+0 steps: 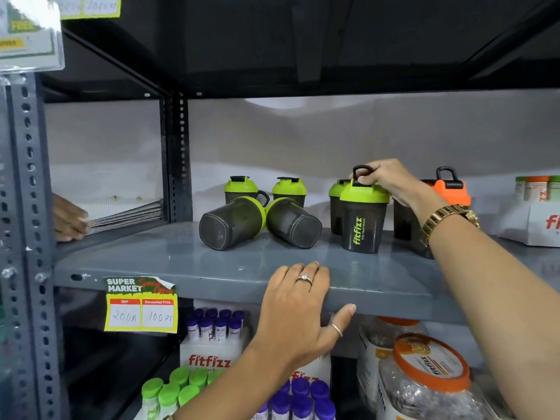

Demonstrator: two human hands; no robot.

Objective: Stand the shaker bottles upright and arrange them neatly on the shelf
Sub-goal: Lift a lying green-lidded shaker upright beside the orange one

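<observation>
Several dark shaker bottles with green lids stand or lie on a grey metal shelf (188,268). My right hand (391,181) grips the lid of an upright green-lidded "fitfizz" shaker (362,225) at the shelf's middle right. Just behind it stands another green-lidded shaker (335,207). Two shakers lie on their sides, bases toward me: one on the left (230,222), one beside it (292,222). Two more stand upright behind them (239,187) (288,189). An orange-lidded shaker (448,189) stands partly hidden behind my right wrist. My left hand (298,310) rests on the shelf's front edge, thumb under it.
A white "fitfizz" box (533,225) with small bottles sits at the far right. Another person's hand (68,219) rests on stacked papers (127,213) in the left bay. A price tag (141,304) hangs on the shelf edge. Tubes and jars (424,377) fill the lower shelf.
</observation>
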